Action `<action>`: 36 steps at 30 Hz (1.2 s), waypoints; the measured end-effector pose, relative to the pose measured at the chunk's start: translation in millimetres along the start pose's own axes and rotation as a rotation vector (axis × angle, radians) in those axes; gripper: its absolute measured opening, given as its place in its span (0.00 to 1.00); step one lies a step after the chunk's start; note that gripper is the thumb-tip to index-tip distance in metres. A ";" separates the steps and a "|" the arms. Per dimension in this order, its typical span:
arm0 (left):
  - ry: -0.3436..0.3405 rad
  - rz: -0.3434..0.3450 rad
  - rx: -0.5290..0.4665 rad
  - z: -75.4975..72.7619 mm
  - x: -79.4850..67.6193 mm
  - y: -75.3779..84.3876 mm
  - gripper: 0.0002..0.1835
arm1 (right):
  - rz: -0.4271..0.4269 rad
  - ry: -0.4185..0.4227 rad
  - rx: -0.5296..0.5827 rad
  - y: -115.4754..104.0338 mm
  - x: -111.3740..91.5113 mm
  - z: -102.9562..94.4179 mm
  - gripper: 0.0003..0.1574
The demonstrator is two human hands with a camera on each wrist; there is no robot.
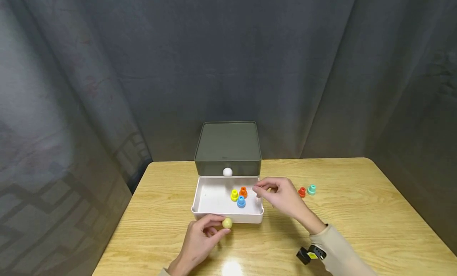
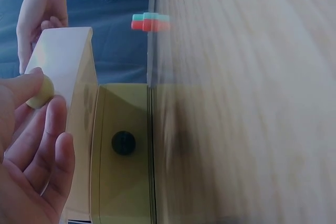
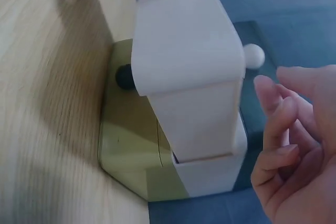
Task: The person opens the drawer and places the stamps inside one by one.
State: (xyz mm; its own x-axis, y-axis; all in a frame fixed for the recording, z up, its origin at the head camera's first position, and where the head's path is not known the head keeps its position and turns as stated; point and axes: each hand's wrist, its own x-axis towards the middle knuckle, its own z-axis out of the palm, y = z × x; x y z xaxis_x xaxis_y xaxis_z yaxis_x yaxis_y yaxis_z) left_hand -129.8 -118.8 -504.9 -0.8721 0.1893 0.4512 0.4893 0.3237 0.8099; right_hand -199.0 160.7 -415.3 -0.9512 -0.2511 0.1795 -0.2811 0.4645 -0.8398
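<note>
A small drawer cabinet (image 1: 230, 141) stands at the back of the table with its white drawer (image 1: 214, 196) pulled out. My left hand (image 1: 200, 238) pinches the yellow-green round knob (image 1: 227, 223) on the drawer's front between thumb and fingers. Inside the drawer sit three stepped plastic pegs: yellow (image 1: 234, 195), orange (image 1: 243, 192) and blue (image 1: 241, 202). Over the drawer's right side hovers my right hand (image 1: 280, 192). Its fingers bend loosely, and in the right wrist view nothing shows between thumb and fingertips.
On the table to the right, a red peg (image 1: 302, 192) and a teal peg (image 1: 312, 189) stand close together. Above the drawer is a white knob (image 1: 227, 172); a lower yellow-green drawer (image 2: 123, 182) carries a black knob (image 2: 123, 142). Grey curtains (image 1: 228, 69) hang behind the table.
</note>
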 end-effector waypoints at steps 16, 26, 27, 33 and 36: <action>0.048 -0.082 0.047 3.9 12.2 0.9 0.16 | 0.166 0.038 0.130 33.6 -55.3 -20.7 0.15; 0.093 -0.199 -0.017 5.5 28.2 -2.8 0.15 | 0.263 -0.045 0.184 53.3 -80.6 -7.7 0.19; 0.098 -0.213 -0.035 5.3 30.1 -4.2 0.15 | 0.266 -0.056 0.192 55.2 -82.8 -6.3 0.19; 0.130 -0.321 -0.168 4.0 42.9 -11.3 0.15 | 0.283 -0.090 0.241 62.3 -92.8 -1.1 0.16; 0.135 -0.334 -0.191 5.3 49.5 -13.0 0.15 | 0.291 -0.100 0.271 63.7 -98.8 -0.7 0.15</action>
State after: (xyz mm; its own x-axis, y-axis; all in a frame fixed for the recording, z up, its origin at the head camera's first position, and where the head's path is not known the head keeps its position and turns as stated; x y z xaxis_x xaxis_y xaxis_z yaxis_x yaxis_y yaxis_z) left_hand -179.3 -108.8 -495.1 -0.9821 -0.0242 0.1866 0.1801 0.1667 0.9694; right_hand -122.9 215.7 -486.2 -0.9651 -0.2300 -0.1249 0.0541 0.2916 -0.9550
